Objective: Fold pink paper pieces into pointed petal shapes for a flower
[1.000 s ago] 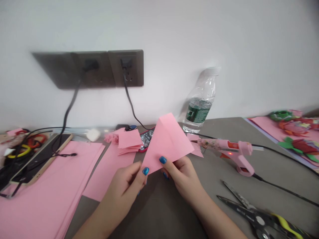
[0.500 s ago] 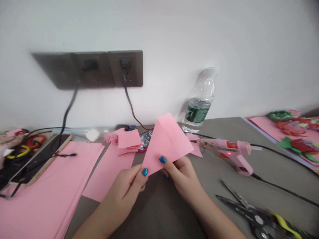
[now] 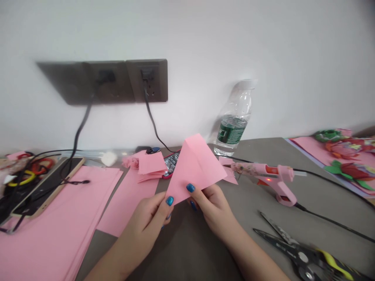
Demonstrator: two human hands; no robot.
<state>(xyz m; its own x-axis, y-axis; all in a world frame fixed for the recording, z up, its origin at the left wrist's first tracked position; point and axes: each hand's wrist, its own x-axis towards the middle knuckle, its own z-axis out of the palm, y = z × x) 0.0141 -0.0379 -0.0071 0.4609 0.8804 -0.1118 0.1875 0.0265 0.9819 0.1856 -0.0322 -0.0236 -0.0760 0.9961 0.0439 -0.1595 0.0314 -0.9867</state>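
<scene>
Item in hand: a folded pink paper sheet point(image 3: 196, 166), smooth and matte, creased into a pointed kite-like shape.
- The left hand point(image 3: 149, 218) is pinching its lower left corner between thumb and fingers, and the right hand point(image 3: 213, 208) is gripping its lower edge the same way. Both thumbnails are showing glossy blue polish.
- The sheet is standing tilted above the grey matte tabletop point(image 3: 187, 249), its tip pointing up and away from the person.

Surroundings:
- Small folded pink paper pieces point(image 3: 150, 164) are lying just behind the sheet.
- A flat stack of pink paper sheets point(image 3: 58, 218) is lying to the left.
- A pink plastic hot glue gun point(image 3: 272, 175) with a black cord is resting to the right.
- Black metal scissors with a yellow handle point(image 3: 299, 253) are lying near the right forearm.
- A clear ribbed plastic water bottle point(image 3: 234, 121) is standing against the white wall; the writing on its green label is too blurred to read.
- A dark rectangular wall socket panel point(image 3: 117, 80) is holding two black plugs.
</scene>
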